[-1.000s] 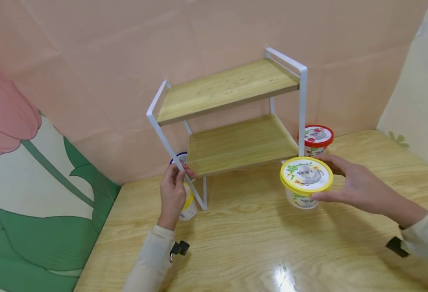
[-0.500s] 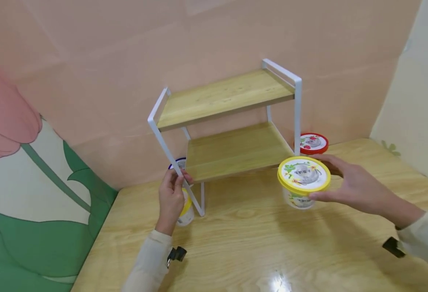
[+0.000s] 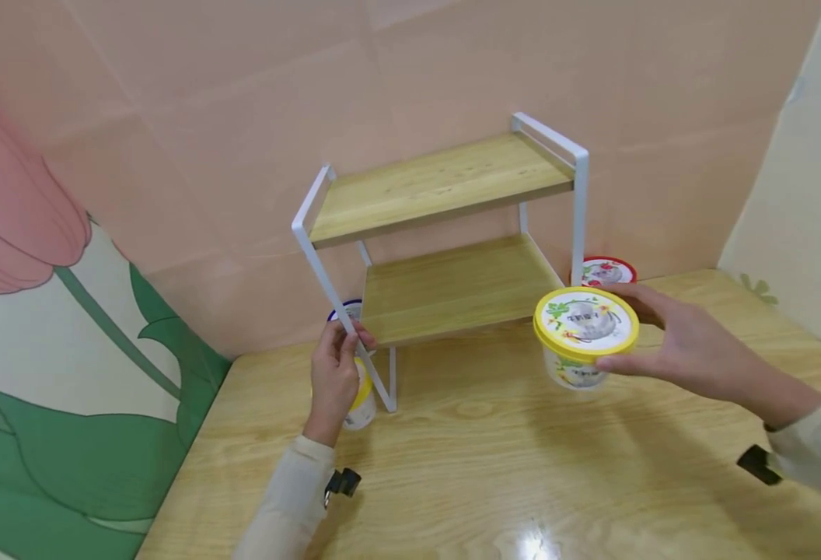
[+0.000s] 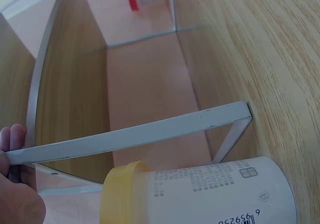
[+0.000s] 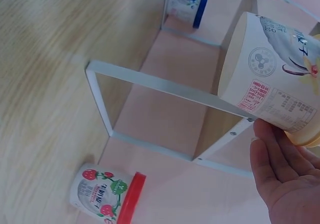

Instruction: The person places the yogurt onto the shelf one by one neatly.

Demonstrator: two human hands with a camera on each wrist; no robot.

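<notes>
Above the worktop (image 3: 480, 474), my right grip (image 3: 690, 354) holds a yellow-lidded tub (image 3: 571, 369), likely light, stiff, best taken side-on; my left grip (image 3: 333, 379), the rack (image 3: 445, 185).

Bright light leaves glare and soft shadows on the tabletop (image 3: 466, 467), wrist views looking hazier.

2 arms (image 3: 286, 498) extended, left hand (image 3: 333, 375) gripping, fingers (image 4: 17, 135) curled, right hand (image 3: 693, 354) gripping, thumb (image 3: 626, 364) opposite fingers

The tub lids (image 3: 587, 323) look plastic, the frame (image 3: 579, 225) metal, the table (image 3: 480, 467) glossy.
</notes>
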